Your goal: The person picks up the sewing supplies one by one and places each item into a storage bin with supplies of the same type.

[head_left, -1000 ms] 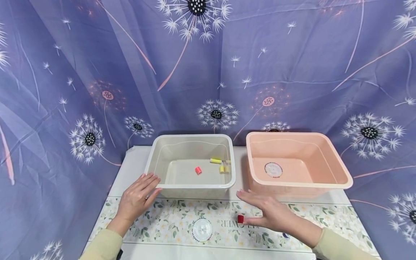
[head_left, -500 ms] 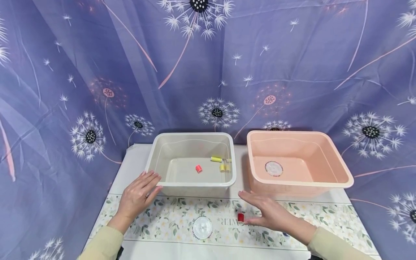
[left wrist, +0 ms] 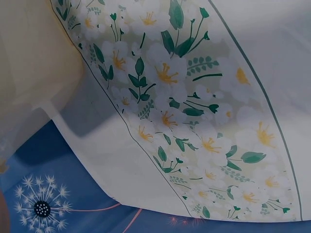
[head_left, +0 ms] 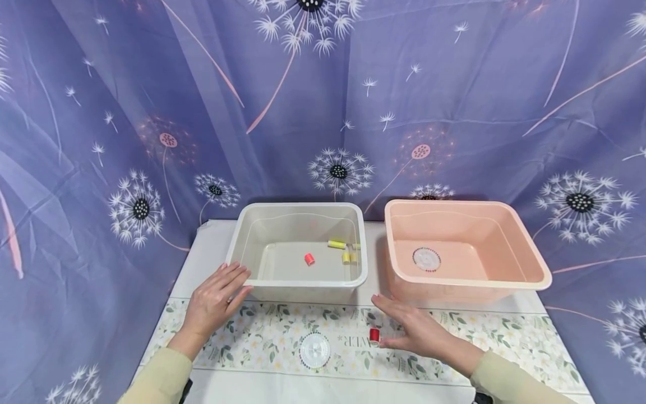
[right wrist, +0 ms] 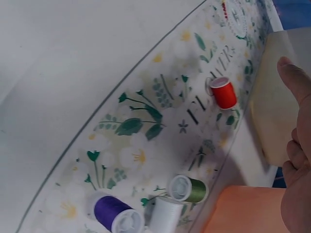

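My left hand [head_left: 214,300] rests its straight fingers on the near left corner of the grey bin [head_left: 303,284]. Beside the red thread spool [head_left: 374,335], my right hand [head_left: 421,331] is held with thumb and fingers spread, gripping nothing. The thumb tip is close to the spool; contact cannot be told in the head view. In the right wrist view the red spool [right wrist: 224,93] stands on the floral cloth, left of the hand [right wrist: 297,141]. Inside the grey bin lie a pinkish-red spool [head_left: 309,259] and yellow spools [head_left: 336,244].
A peach bin [head_left: 469,280] at the right holds a round pin wheel [head_left: 426,259]. Another pin wheel [head_left: 315,350] lies on the cloth near the front. Purple [right wrist: 112,211], white [right wrist: 166,215] and green [right wrist: 198,190] spools stand or lie near the peach bin.
The head view has shifted slightly. More of the red spool's white lower end shows beside my right thumb. My left hand stays on the bin corner.
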`<action>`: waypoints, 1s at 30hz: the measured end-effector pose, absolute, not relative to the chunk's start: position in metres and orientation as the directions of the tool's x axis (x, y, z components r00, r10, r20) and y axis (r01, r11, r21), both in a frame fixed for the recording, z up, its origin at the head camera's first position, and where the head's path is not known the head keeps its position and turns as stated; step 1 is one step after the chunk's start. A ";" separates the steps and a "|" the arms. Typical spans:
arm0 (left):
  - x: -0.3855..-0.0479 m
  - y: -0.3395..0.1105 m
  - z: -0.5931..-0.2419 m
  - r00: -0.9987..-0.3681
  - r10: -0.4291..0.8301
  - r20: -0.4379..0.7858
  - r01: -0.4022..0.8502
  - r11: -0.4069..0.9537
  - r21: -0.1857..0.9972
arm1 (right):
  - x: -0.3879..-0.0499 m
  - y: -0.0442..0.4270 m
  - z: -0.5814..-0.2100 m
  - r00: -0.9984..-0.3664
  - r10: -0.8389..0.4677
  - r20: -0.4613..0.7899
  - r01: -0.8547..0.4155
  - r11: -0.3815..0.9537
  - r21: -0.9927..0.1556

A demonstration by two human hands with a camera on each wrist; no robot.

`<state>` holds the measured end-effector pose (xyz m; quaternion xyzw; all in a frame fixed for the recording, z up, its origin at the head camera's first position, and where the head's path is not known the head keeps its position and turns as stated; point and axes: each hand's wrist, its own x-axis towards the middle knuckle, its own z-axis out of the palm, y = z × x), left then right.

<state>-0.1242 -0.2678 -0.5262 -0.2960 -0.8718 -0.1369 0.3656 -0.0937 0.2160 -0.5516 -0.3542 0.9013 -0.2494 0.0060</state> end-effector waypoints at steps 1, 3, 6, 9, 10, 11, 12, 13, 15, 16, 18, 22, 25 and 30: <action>-0.124 -0.268 -0.526 -0.558 0.415 0.719 0.617 0.786 0.025 | -0.094 0.216 -0.553 -0.750 -0.640 0.165 -0.636 0.629 -0.447; -0.125 -0.267 -0.526 -0.557 0.415 0.719 0.618 0.786 0.025 | -0.094 0.216 -0.556 -0.751 -0.641 0.159 -0.635 0.634 -0.442; -0.125 -0.267 -0.525 -0.555 0.416 0.720 0.617 0.786 0.022 | -0.094 0.215 -0.560 -0.751 -0.644 0.143 -0.629 0.635 -0.448; -0.126 -0.268 -0.525 -0.556 0.418 0.719 0.617 0.786 0.021 | -0.093 0.215 -0.564 -0.753 -0.647 0.124 -0.623 0.638 -0.452; -0.125 -0.268 -0.525 -0.557 0.418 0.718 0.619 0.785 0.023 | -0.093 0.215 -0.566 -0.753 -0.647 0.120 -0.622 0.640 -0.452; -0.125 -0.268 -0.526 -0.558 0.418 0.717 0.619 0.785 0.025 | -0.093 0.215 -0.567 -0.753 -0.648 0.115 -0.620 0.641 -0.453; -0.125 -0.268 -0.526 -0.559 0.418 0.716 0.620 0.784 0.026 | -0.093 0.215 -0.569 -0.754 -0.648 0.112 -0.618 0.641 -0.455; -0.125 -0.268 -0.526 -0.559 0.419 0.716 0.621 0.783 0.027 | -0.093 0.216 -0.571 -0.754 -0.648 0.110 -0.617 0.640 -0.458; -0.125 -0.268 -0.526 -0.559 0.419 0.715 0.624 0.781 0.031 | -0.094 0.216 -0.576 -0.752 -0.650 0.109 -0.617 0.636 -0.463; -0.125 -0.268 -0.526 -0.559 0.419 0.715 0.624 0.781 0.030 | -0.094 0.216 -0.578 -0.750 -0.651 0.113 -0.620 0.634 -0.463; -0.125 -0.268 -0.526 -0.559 0.418 0.716 0.624 0.781 0.031 | -0.094 0.217 -0.583 -0.744 -0.656 0.127 -0.629 0.625 -0.462; -0.124 -0.268 -0.526 -0.563 0.415 0.715 0.613 0.789 0.024 | -0.095 0.217 -0.591 -0.740 -0.656 0.149 -0.640 0.620 -0.454; -0.124 -0.267 -0.526 -0.563 0.414 0.715 0.606 0.795 0.018 | -0.095 0.217 -0.594 -0.751 -0.647 0.130 -0.624 0.631 -0.461; -0.124 -0.267 -0.526 -0.564 0.412 0.716 0.606 0.795 0.020 | -0.094 0.215 -0.598 -0.771 -0.633 0.077 -0.586 0.656 -0.475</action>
